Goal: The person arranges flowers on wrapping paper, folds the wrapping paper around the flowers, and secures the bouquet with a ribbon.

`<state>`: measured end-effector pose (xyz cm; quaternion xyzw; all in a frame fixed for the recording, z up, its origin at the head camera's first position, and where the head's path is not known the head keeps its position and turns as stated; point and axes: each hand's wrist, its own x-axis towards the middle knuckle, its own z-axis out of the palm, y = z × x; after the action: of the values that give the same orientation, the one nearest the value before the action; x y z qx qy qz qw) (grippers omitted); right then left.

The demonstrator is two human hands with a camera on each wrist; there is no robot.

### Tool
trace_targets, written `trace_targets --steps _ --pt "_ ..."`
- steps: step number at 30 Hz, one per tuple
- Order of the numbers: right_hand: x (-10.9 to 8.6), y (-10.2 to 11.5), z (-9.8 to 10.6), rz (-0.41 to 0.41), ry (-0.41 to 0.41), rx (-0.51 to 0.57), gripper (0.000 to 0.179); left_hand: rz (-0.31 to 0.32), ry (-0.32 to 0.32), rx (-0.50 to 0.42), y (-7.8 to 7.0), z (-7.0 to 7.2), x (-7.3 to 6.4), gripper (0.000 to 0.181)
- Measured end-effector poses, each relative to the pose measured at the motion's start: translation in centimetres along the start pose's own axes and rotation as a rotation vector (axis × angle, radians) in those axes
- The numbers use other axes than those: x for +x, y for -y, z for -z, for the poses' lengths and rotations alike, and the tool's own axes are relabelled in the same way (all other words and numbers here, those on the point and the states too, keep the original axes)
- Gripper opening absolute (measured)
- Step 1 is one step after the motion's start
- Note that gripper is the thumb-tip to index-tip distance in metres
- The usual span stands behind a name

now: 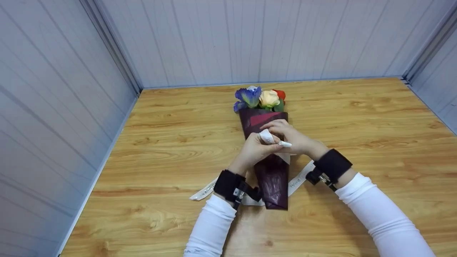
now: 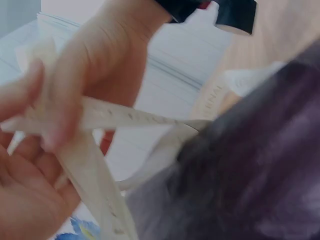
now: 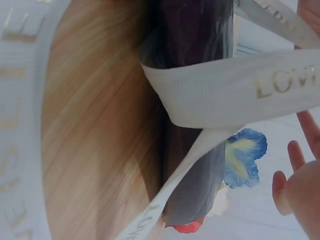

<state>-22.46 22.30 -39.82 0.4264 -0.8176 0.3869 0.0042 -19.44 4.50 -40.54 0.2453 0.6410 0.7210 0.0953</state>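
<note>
A bouquet wrapped in dark maroon paper [image 1: 273, 182] lies on the table, its blue flower [image 1: 249, 97], cream rose [image 1: 269, 99] and red flower [image 1: 280, 94] toward the back. Around its middle runs a white ribbon [image 3: 210, 92] with gold lettering. Above the wrap, my left hand [image 1: 255, 150] pinches the ribbon between thumb and fingers, a short end poking out past the thumb. Close against it, my right hand [image 1: 294, 138] has its fingers bent at the ribbon; in the left wrist view the right hand [image 2: 95, 75] pinches a strand. The fingertips partly hide each other.
Loose ribbon tails [image 1: 204, 191] lie on the wooden table [image 1: 160, 150] to the left and right of the wrap's lower end. Pale panelled walls [image 1: 214, 43] stand behind and at both sides. Black bands with cameras [image 1: 332, 166] sit on both wrists.
</note>
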Motion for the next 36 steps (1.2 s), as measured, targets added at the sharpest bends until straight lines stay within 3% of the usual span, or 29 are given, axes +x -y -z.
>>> trace_targets --steps 2,6,9,14,20,26,29,31,36 --pt "-0.1 0.1 -0.1 -0.017 0.005 -0.013 0.030 0.049 -0.048 0.029 -0.3 -0.2 -0.1 0.010" --pt "-0.1 0.2 -0.5 -0.128 0.018 0.011 0.014 0.107 -0.177 0.104 -0.7 -0.5 -0.3 0.015" --pt "-0.1 0.3 -0.7 -0.215 0.012 0.073 0.029 0.117 -0.242 0.132 -0.8 -0.7 -0.3 0.014" --pt "0.0 0.5 -0.9 -0.254 0.019 0.097 0.016 0.151 -0.232 0.140 -0.9 -0.5 -0.3 0.015" --pt "0.4 1.1 -1.0 -0.335 0.012 0.078 0.051 0.127 -0.249 0.158 -0.9 0.0 -0.2 0.016" --pt "0.8 1.9 -1.0 -0.511 -0.019 0.116 0.079 0.132 -0.280 0.148 -1.1 0.2 -0.2 0.017" --pt "0.9 2.2 -1.1 -0.530 -0.044 0.131 0.091 0.138 -0.295 0.138 -1.2 0.2 -0.2 0.016" --pt "0.8 2.3 -1.1 -0.497 -0.044 0.139 0.081 0.138 -0.308 0.123 -1.2 0.1 -0.2 0.015" --pt "0.5 2.4 -1.2 -0.447 -0.052 0.224 0.024 0.147 -0.356 0.085 -1.3 -0.1 -0.1 0.014"
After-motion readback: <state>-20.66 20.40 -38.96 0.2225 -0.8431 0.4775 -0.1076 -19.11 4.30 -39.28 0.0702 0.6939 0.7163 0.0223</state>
